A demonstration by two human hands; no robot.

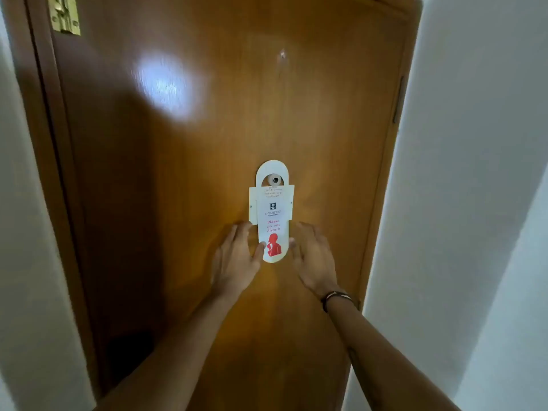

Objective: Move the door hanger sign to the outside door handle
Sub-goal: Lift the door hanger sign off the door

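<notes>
A white door hanger sign (272, 216) hangs flat against a varnished wooden door (207, 143), near the middle of the panel and closer to the door's right edge than to its hinged left edge; its rounded top loops over a small silver peephole (275, 180), which shows through the cut-out; the card reads "Please do not disturb" in red, with a red figure printed below the words, and its rounded lower end points toward the bottom of the door; a wider white card (254, 203) sits behind its upper half, sticking out on both sides.

The left hand (237, 256) lies with fingers spread just left of the sign's lower end, the thumb touching the card's left edge beside the red figure; the hand is loose and grasps nothing; the right hand (311, 256) is spread in the same way just right of the sign, its thumb at or very near the card's right edge; whether it actually touches cannot be told; it too holds nothing; a dark bracelet (336, 298) circles the right wrist.

A brass hinge (63, 14) sits at the door's top left corner; a bright glare patch (166, 84) lies on the upper left part of the panel; white walls (474, 173) flank the frame on both sides; 2 bare forearms reach up from the bottom edge of the view.
</notes>
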